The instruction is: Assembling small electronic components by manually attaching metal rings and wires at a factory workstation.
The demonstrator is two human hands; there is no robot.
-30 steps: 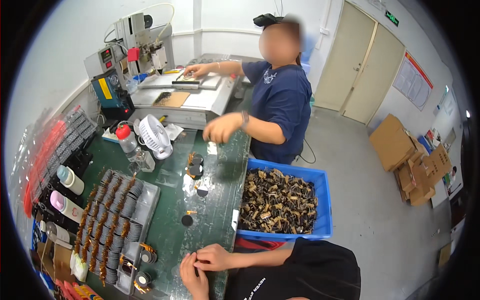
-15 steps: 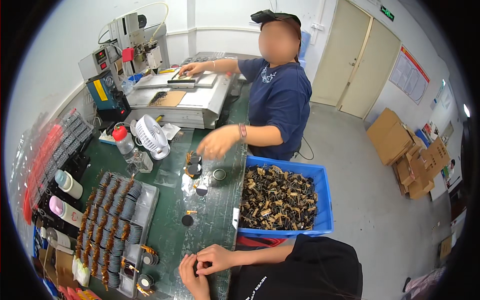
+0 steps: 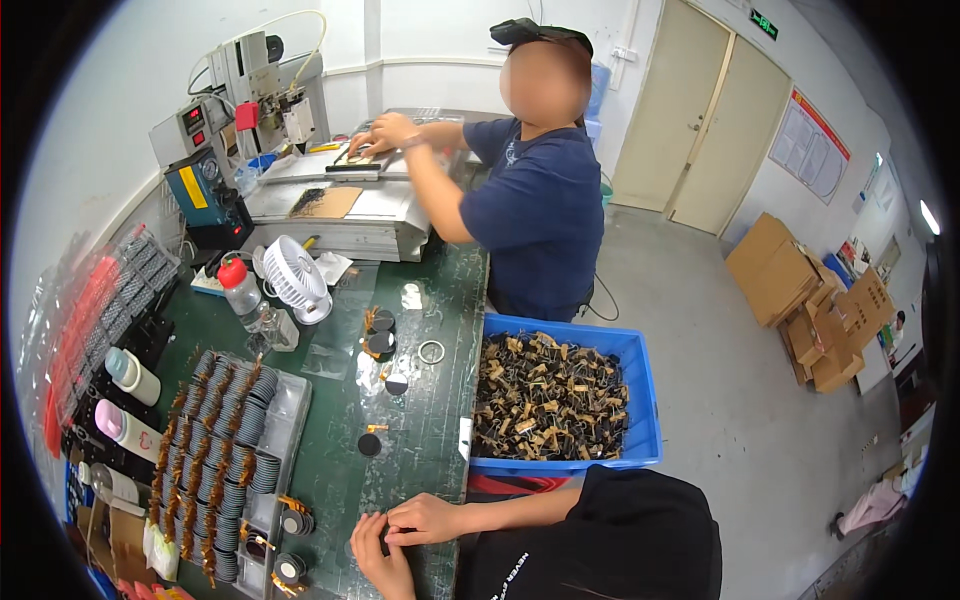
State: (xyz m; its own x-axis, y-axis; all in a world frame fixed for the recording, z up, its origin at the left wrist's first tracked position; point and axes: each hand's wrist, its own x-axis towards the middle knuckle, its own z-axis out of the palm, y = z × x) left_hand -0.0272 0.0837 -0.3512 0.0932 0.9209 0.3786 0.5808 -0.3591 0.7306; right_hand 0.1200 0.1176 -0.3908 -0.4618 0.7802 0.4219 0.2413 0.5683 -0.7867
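At the near edge of the green bench, my left hand (image 3: 382,562) and my right hand (image 3: 427,518) meet with curled fingers. Whatever is between the fingers, if anything, is hidden. My right fingertips rest against my left hand. Closest to them on the left are small round discs with orange ribbon tails, one stack (image 3: 296,520) behind another (image 3: 290,568). Farther along the bench lies a black disc (image 3: 369,444) with an orange tab. Beyond it are a white-and-black disc (image 3: 397,384), more dark discs (image 3: 380,342) and a pale ring (image 3: 431,352).
A clear tray (image 3: 292,405) carries rows of stacked grey discs (image 3: 225,430). A blue bin (image 3: 652,405) full of small black-and-tan parts stands right of the bench. Bottles (image 3: 133,376) and a white fan (image 3: 297,278) line the left. A co-worker (image 3: 540,200) stands beside a bench machine (image 3: 380,225).
The co-worker's hand has left the discs on the bench and joined the other hand at the machine. My hands have barely moved.
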